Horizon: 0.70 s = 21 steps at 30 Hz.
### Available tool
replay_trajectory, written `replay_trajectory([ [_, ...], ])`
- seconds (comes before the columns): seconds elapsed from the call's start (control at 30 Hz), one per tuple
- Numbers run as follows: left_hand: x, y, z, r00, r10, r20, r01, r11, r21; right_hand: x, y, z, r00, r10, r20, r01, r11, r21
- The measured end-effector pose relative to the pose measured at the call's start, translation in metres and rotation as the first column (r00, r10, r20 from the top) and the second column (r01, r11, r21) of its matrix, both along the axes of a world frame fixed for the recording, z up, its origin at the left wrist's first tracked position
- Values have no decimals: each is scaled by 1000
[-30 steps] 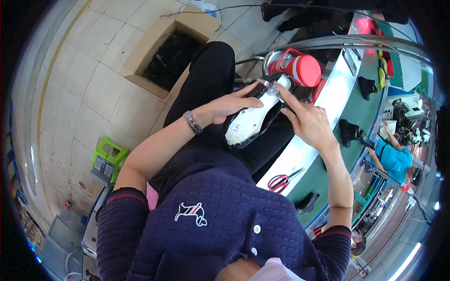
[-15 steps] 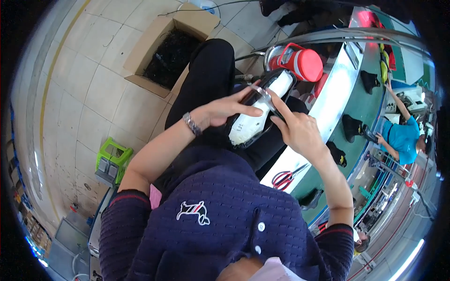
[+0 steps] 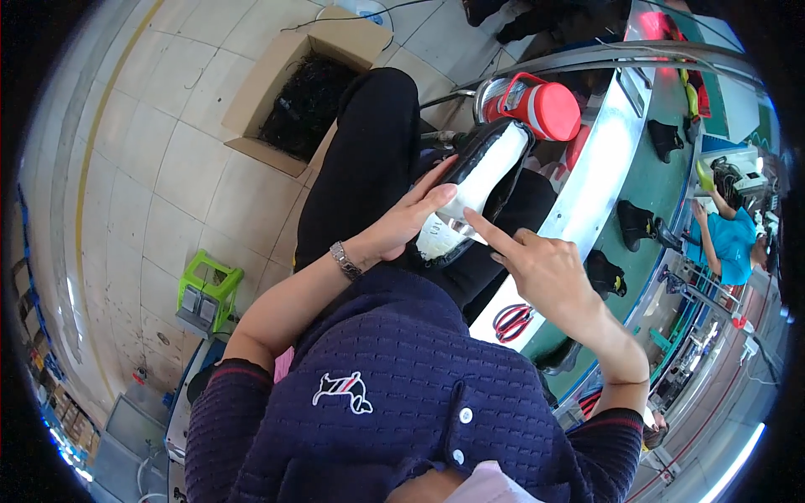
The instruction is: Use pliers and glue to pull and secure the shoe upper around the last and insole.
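Observation:
A black shoe (image 3: 471, 163) lies sole side up across my lap, its white bottom board facing me. My left hand (image 3: 411, 220) grips the shoe's left side, thumb on the white board. My right hand (image 3: 545, 272) reaches in from the right, its index finger pressed near the lower part of the board and the other fingers curled. Under that fingertip a shiny clear strip (image 3: 461, 225) crosses the board toward the right fingers. The strip's far end is hidden by the hand. Beside the right forearm, red-handled scissors (image 3: 511, 322) rest on the metal ledge, partly covered.
A red jug with a handle (image 3: 549, 111) stands beyond the shoe. Along the metal ledge (image 3: 599, 168) runs a green conveyor (image 3: 641, 180) carrying black shoes. A cardboard box (image 3: 243, 126) of black scraps and a green stool (image 3: 210, 289) stand at left. A person in blue (image 3: 731, 243) works across.
The clear strip and my right index finger have moved from the middle of the board toward its near end. The shoe has shifted slightly. My right forearm now covers the scissors' blades.

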State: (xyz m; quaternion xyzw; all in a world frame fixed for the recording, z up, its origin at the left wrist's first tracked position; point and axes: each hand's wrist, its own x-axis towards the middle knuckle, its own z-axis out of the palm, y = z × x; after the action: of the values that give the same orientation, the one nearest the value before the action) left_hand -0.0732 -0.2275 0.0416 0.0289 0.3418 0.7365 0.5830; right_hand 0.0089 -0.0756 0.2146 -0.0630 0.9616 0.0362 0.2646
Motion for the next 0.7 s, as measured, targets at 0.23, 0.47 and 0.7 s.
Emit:
replay_trajectory([
  [0.23, -7, -3, 6, 993, -112, -37, 109, 992, -68, -20, 13, -24, 915, -209, -345, 3, 859, -513],
  [0.47, 2, -22, -2, 967, -250, 50, 248, 968, 31, -13, 6, -24, 850, -322, -417, 58, 844, -534],
  [0.7, 3, -27, -7, 963, -267, -30, 267, 964, -12, -14, -5, -12, 958, -130, -256, 40, 944, -328],
])
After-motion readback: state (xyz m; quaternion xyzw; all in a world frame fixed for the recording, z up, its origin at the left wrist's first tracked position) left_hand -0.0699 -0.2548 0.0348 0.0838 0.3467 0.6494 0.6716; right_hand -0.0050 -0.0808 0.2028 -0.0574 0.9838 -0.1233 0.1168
